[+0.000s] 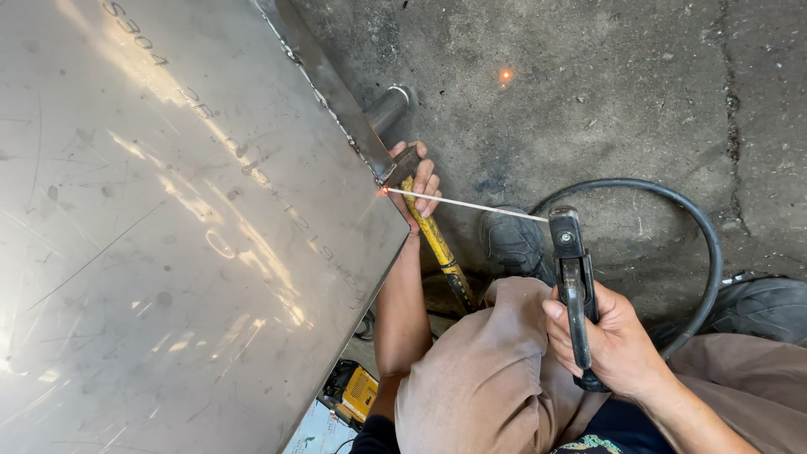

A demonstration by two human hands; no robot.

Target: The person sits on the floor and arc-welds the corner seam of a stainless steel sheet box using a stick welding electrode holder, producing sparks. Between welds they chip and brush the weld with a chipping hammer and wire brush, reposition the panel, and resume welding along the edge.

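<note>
welding: a person's right hand (618, 340) at lower right of the frame is wrapped tight around the handle of a black electrode holder (573, 277), fingers curled fully shut on it.
rod: a thin pale welding rod (471, 205) runs from the holder's clamp toward the left, its tip glowing orange where it meets the corner of the steel sheet (168, 227) at mid-frame.
left hand: the left hand (418, 187), at centre of the frame, is closed around a yellow-handled hammer (433, 240) just beside the sheet's corner, fingers folded over the shaft close under the head, right by the glowing tip.
sheet: broad, flat, brushed stainless metal, scratched and reflective, filling the left half of the frame, with a folded edge along its upper right side.
pipe: a short round metal tube (388, 108) sits behind the edge, above the left hand.
cable: a thick black rubber cable (672, 197) loops over the floor at right.
floor: rough, stained grey concrete (605, 101), one orange spark (505, 75) lying on it near the top.
clothing: tan trousers (479, 370) and dark worn shoes (514, 244).
</note>
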